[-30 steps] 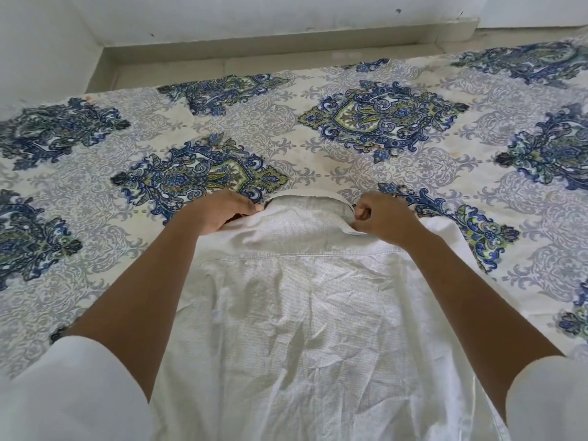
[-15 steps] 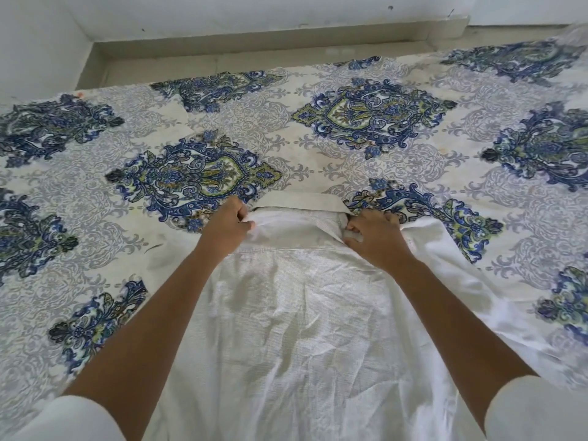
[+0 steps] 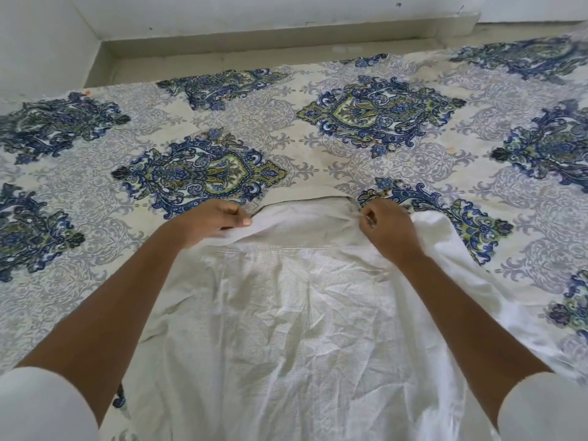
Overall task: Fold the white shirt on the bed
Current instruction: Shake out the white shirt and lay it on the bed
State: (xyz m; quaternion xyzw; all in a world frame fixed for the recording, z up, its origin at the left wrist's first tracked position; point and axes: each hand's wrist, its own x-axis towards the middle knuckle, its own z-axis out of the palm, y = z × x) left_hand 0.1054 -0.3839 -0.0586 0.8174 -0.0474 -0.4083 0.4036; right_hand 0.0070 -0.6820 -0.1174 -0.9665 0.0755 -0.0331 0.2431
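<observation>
The white shirt [image 3: 296, 319] lies back-up on the bed [image 3: 318, 144], collar pointing away from me and its body wrinkled. My left hand [image 3: 213, 222] pinches the shirt's left shoulder beside the collar. My right hand [image 3: 386, 229] pinches the right shoulder at the other end of the collar. One sleeve spreads out to the right past my right forearm. The shirt's hem is out of view below.
A bedsheet with blue and green medallions covers the bed all round the shirt. A grey ledge [image 3: 261, 49] and white wall run along the far side of the bed.
Both hands have stayed at the shoulders by the collar and spread slightly wider apart. More of the sleeve shows on the right.
</observation>
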